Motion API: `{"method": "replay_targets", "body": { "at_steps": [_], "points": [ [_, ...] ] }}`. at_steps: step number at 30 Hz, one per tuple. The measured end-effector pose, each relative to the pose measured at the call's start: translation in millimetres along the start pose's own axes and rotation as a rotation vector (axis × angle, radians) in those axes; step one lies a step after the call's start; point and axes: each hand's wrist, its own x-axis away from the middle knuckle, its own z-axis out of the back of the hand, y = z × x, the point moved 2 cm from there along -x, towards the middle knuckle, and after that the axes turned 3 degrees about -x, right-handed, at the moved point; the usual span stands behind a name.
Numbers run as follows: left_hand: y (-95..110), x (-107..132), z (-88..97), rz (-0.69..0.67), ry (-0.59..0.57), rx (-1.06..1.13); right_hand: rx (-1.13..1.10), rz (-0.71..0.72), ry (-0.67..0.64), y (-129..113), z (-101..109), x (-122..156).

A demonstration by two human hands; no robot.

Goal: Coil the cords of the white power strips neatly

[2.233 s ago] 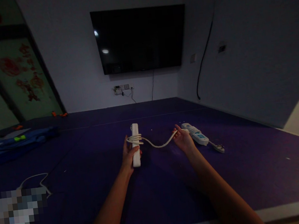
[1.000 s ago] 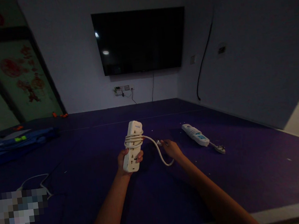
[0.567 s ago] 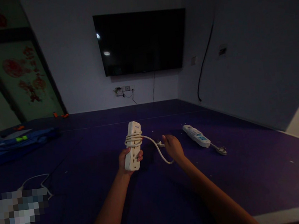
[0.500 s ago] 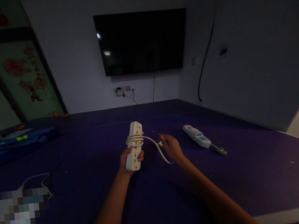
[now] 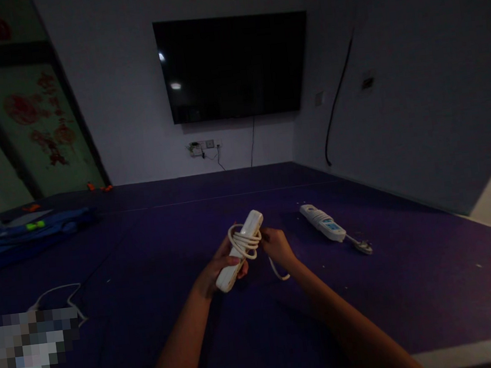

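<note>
A white power strip is tilted in my left hand, with the fingers wrapped round its lower half. Several turns of its white cord circle the middle of the strip, some of them standing loose. Close to the strip's upper right side, my right hand is closed on the cord's free length, which loops out below the fingers. The plug end is hidden. A second white power strip lies on the purple surface to the right, its own cord wound round it and its plug sticking out.
Blue cloth lies on the purple surface at the left. Nearer, a white cable runs to a blurred-out patch at the lower left. A television hangs on the far wall above sockets.
My left hand has turned the power strip clockwise, showing its side, and moved it slightly right. My right hand has come close against the strip with the cord, and the plug has gone from sight.
</note>
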Motion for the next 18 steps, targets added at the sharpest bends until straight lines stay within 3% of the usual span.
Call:
{"method": "replay_targets", "body": {
  "at_steps": [9,12,18],
  "points": [
    [-8.3,0.1,4.1,0.141,0.015,-0.098,-0.128,-0.110,0.192,12.7,21.7,-7.5],
    [-7.2,-2.3,5.2,0.119,0.132,-0.097,-0.158,-0.188,0.296,18.8,35.4,-9.4],
    [-2.2,-8.8,16.1,-0.065,0.460,0.022,-0.184,-0.320,0.458,37.2,49.7,-11.1]
  ]
}}
